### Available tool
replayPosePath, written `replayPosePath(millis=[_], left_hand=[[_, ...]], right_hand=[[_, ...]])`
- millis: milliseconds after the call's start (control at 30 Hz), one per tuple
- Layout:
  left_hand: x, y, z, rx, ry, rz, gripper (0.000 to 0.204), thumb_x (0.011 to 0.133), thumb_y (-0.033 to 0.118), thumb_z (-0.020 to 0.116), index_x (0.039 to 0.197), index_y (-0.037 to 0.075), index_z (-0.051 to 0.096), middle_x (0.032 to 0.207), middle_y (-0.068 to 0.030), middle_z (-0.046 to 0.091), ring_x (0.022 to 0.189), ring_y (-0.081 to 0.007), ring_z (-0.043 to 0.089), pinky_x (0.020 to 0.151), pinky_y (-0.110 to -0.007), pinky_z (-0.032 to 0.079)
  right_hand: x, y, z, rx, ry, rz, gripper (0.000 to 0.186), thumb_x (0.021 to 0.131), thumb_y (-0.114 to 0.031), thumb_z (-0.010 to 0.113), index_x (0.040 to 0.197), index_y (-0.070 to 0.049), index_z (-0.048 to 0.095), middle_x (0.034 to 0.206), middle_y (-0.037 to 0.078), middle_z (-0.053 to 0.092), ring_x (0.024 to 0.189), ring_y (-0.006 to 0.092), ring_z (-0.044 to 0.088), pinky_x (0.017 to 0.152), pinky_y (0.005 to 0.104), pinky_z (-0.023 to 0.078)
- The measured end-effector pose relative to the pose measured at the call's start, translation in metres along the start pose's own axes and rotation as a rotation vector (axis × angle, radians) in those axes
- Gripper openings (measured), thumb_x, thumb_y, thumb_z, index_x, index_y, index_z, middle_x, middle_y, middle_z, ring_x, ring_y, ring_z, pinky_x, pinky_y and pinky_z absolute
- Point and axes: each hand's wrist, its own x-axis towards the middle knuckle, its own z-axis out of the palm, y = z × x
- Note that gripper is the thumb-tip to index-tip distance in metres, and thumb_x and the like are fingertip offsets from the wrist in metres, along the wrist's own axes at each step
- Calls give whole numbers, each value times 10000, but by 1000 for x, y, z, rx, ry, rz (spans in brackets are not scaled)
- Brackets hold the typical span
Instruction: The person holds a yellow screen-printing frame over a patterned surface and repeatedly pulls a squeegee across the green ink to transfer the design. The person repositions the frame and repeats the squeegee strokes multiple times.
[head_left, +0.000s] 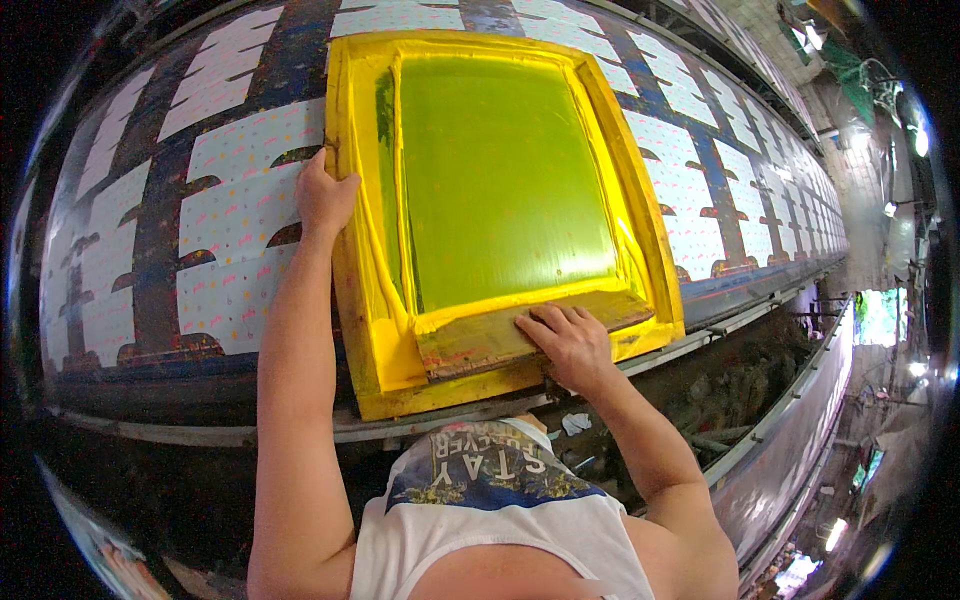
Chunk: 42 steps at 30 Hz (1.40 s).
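A yellow screen printing frame (655,240) with a translucent green mesh (500,170) lies on a long printing table. My left hand (325,195) grips the left side of the frame, its fingers curled over the outer edge. A wide, paint-smeared wooden squeegee (465,352) lies across the near end of the screen, in thick yellow ink (395,370). My right hand (570,345) holds the middle of the squeegee's board, fingers bent over its top.
White printed pieces (235,145) with small coloured motifs lie in rows on the dark table (160,230). A metal rail (720,332) runs along its near edge. Another long table (790,410) is at the right, with lights and hanging clutter beyond.
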Motion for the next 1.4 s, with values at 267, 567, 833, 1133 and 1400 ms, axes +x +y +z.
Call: replayPosePath(millis=[267, 567, 833, 1133, 1400], left_hand=[[-15, 19, -14, 170, 100, -1, 694, 833, 284, 850, 1450, 4, 700, 1384, -236, 734, 1338, -422, 639, 1204, -509, 494], [-21, 25, -19, 415, 225, 120, 581, 873, 350, 881, 1336, 19, 763, 1244, -192, 767, 1222, -403, 675, 1105, -518, 531], [-21, 31, -20, 439, 225, 74, 546, 886, 337, 880, 1315, 17, 771, 1214, -193, 762, 1198, -406, 679, 1078, -517, 545], [-22, 37, -20, 442, 208, 69, 501, 887, 307, 883, 1266, -4, 779, 1194, -206, 768, 1177, -412, 693, 1070, -519, 552], [-18, 30, -19, 439, 205, 125, 512, 907, 336, 865, 1263, -21, 777, 1211, -210, 773, 1182, -415, 696, 1094, -512, 547]], right_hand=[[147, 96, 31, -59, 44, -12, 477, 839, -29, 710, 1285, -187, 767, 1118, 104, 744, 1044, 340, 742, 928, 466, 588], [351, 217, 50, -122, 79, 9, 490, 910, -45, 670, 1358, -217, 768, 1207, 148, 759, 1164, 381, 742, 1015, 515, 610], [466, 279, 40, -160, 115, 15, 517, 934, -77, 659, 1416, -242, 750, 1276, 151, 783, 1187, 413, 755, 1009, 567, 617], [494, 308, 35, -192, 7, -34, 363, 939, -230, 683, 1279, -170, 793, 1263, 189, 805, 1178, 435, 769, 1039, 570, 622], [429, 275, 12, -130, -214, -110, 364, 924, -223, 638, 1203, -58, 806, 1271, 211, 799, 1195, 429, 768, 1046, 557, 620]])
